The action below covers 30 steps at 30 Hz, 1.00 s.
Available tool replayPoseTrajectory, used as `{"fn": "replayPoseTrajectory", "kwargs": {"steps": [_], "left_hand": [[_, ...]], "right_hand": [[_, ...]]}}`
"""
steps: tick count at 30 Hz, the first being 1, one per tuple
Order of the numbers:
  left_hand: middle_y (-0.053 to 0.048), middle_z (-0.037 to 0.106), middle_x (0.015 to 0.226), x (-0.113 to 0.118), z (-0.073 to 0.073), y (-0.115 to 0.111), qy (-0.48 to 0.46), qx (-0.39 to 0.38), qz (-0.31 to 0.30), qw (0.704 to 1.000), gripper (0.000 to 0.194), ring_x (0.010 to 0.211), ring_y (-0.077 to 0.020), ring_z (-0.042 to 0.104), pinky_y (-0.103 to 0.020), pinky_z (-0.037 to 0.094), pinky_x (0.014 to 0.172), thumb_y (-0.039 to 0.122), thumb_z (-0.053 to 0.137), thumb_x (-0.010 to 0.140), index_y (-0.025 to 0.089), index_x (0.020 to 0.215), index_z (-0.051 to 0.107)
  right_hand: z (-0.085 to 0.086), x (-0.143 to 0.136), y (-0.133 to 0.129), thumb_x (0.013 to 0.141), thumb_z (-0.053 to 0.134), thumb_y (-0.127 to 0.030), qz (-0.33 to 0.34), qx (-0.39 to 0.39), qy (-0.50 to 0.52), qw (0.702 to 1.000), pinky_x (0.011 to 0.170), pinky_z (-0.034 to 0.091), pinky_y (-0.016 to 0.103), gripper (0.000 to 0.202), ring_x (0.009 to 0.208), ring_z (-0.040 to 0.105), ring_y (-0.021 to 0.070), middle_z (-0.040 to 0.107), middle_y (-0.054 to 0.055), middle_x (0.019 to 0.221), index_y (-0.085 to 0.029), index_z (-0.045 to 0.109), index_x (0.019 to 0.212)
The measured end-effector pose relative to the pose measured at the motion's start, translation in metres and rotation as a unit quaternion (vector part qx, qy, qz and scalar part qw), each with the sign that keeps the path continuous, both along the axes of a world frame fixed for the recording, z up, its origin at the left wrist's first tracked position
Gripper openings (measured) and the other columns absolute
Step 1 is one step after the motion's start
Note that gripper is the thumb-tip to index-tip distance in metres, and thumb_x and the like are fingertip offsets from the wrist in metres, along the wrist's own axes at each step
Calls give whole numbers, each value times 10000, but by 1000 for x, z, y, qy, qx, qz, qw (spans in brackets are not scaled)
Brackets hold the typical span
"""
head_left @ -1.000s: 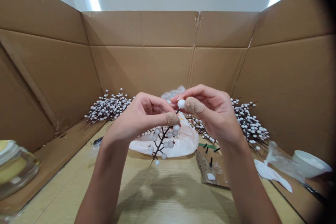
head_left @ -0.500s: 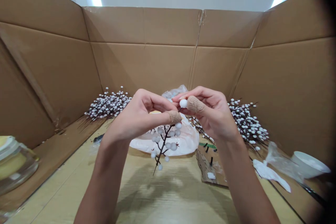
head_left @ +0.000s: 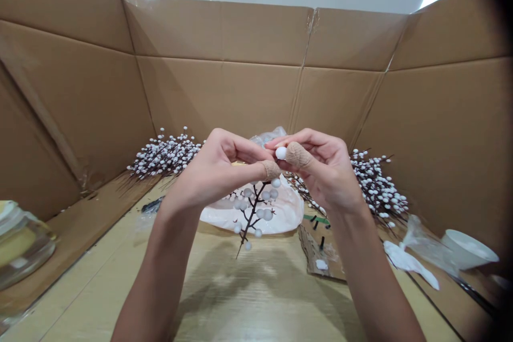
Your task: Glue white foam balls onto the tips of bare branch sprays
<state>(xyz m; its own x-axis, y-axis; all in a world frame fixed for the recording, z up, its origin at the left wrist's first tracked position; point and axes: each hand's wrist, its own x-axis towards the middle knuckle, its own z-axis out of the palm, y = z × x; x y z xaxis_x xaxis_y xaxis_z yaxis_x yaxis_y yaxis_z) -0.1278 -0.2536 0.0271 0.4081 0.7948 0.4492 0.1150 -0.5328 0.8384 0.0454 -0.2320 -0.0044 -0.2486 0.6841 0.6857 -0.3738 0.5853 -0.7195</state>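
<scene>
My left hand [head_left: 236, 165] pinches a dark artificial berry branch [head_left: 251, 212] near its upper end; the branch hangs down at a slant, with white berries along its twigs. Between the thumb and fingers of my right hand [head_left: 316, 163] is a single white berry [head_left: 281, 153], held close beside my left fingertips. Both thumbs wear tan fabric covers. Whether the berry touches a twig is hidden by the fingers. Behind the branch lies a white plastic bag [head_left: 286, 208] on the table.
Bundles of white berry branches lie at the back left [head_left: 164, 155] and right [head_left: 379, 187]. A cardboard piece [head_left: 320, 248] with black pegs sits right of centre. Farther right are a glue bag [head_left: 411, 262] and white bowl [head_left: 468, 250]. A glass jar [head_left: 24, 246] stands left. Cardboard walls [head_left: 224, 96] surround the table.
The hands keep the same grips, with the berry and branch close together. The branch has shifted slightly up and right in view, while the whole scene has moved a little.
</scene>
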Motion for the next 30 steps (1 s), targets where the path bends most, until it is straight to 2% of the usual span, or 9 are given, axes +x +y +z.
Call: {"fn": "replayPoseTrajectory", "kwargs": {"steps": [15, 24, 30], "left_hand": [[-12, 683, 601, 5, -3, 1, -17, 45, 28, 998, 48, 582, -146, 618, -242, 473, 525, 205, 754, 709, 183, 671, 775], [-44, 733, 691, 3, -1, -1, 12, 26, 23, 999, 87, 640, -200, 674, -286, 529, 562, 256, 734, 739, 186, 742, 787], [-61, 739, 692, -1, 1, 2, 13, 18, 18, 1000, 106, 666, -191, 676, -275, 532, 606, 269, 750, 724, 167, 730, 780]], "right_hand": [[-3, -2, 4, 787, 704, -240, 2, 11, 17, 1000, 653, 569, 222, 71, 784, 692, 125, 748, 44, 913, -174, 701, 811], [0, -1, 5, 782, 708, -280, 20, -12, 7, 1000, 721, 572, 230, 110, 820, 686, 121, 737, 36, 921, -182, 707, 832], [6, 13, 4, 855, 608, -360, 35, -31, -10, 999, 838, 558, 292, 235, 939, 667, 149, 698, 62, 988, -177, 686, 980]]}}
